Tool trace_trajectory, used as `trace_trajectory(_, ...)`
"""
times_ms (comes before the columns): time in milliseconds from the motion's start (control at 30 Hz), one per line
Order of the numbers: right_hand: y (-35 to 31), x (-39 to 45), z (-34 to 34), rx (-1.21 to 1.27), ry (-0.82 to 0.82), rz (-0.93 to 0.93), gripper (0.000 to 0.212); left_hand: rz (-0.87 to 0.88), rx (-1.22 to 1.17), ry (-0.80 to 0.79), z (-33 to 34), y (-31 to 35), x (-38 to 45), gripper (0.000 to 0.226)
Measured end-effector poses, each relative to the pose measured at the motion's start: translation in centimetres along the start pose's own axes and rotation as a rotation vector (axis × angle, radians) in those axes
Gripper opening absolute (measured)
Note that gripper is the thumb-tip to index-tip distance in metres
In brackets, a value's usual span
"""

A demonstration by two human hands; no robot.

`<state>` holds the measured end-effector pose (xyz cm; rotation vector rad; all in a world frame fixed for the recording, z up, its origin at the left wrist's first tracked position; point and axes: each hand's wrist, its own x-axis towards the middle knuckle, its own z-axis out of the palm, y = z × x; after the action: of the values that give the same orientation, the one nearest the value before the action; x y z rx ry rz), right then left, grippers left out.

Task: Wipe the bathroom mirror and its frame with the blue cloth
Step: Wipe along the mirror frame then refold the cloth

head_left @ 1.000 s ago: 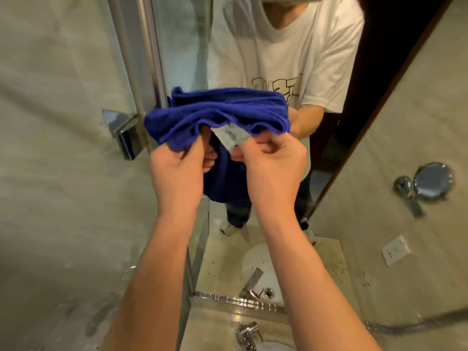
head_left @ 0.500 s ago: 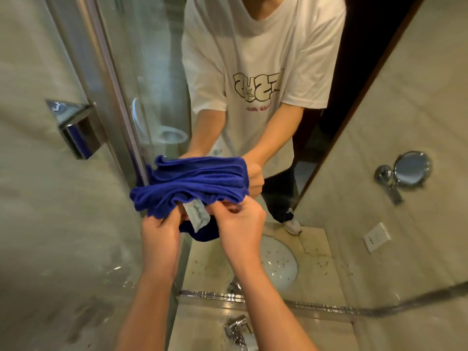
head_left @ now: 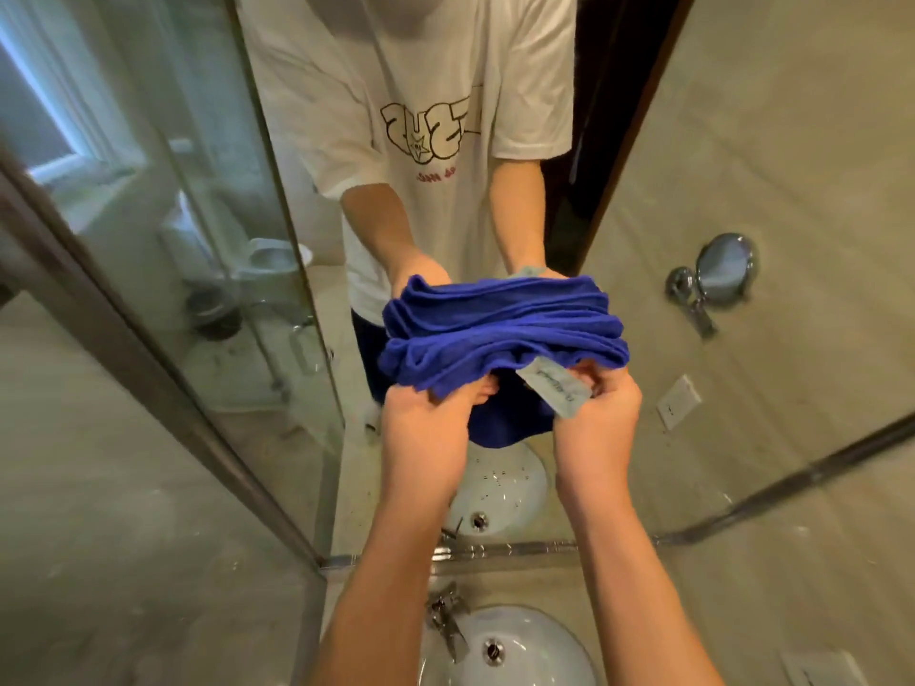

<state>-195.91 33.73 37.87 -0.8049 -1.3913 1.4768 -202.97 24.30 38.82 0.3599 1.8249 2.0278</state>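
A bunched blue cloth with a pale label is held up in front of the bathroom mirror. My left hand grips its lower left edge. My right hand pinches the lower right edge beside the label. Part of the cloth hangs down between my hands. The mirror's metal frame runs diagonally along the left side and along the bottom edge. My reflection, with the cloth's reflected side, fills the middle of the glass.
A white sink with a chrome tap lies below the mirror. Beige stone wall is on the left. Reflected in the glass are a round chrome wall mirror, a wall socket and a toilet.
Both hands have come down with the cloth, from chest height in the mirror to low over the sink. My view has shifted left to right, so the frame now sits further left.
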Motion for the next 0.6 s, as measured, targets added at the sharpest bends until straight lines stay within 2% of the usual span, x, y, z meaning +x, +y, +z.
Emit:
trace_trajectory(67,0.4,-1.1,1.7,-0.035,0.008,0.016,0.033,-0.005,-0.011,0.103,-0.9,-0.3,0.0,0.024)
trace_trajectory(133,1.2,-1.9,3.5,-0.105,-0.049,0.014,0.030,-0.007,-0.019,0.286,-2.0,-1.0,0.1,0.016)
trace_trajectory(233,1.6,-2.2,4.3,-0.169,-0.164,-0.034,0.015,0.022,-0.032,0.404,-2.7,-1.9,0.4,0.022)
trace_trajectory(333,1.7,-0.8,1.6,-0.081,-0.188,-0.020,0.010,0.009,0.005,0.371,-0.4,-2.0,-0.2,0.019)
trace_trajectory(467,1.8,2.7,-4.7,-0.037,-0.154,0.020,0.018,-0.049,-0.018,0.294,5.5,-2.5,-1.8,0.027)
trace_trajectory(600,1.5,6.1,-10.0,-0.032,-0.158,-0.040,0.019,0.026,-0.032,0.233,10.9,-2.9,-2.9,0.035)
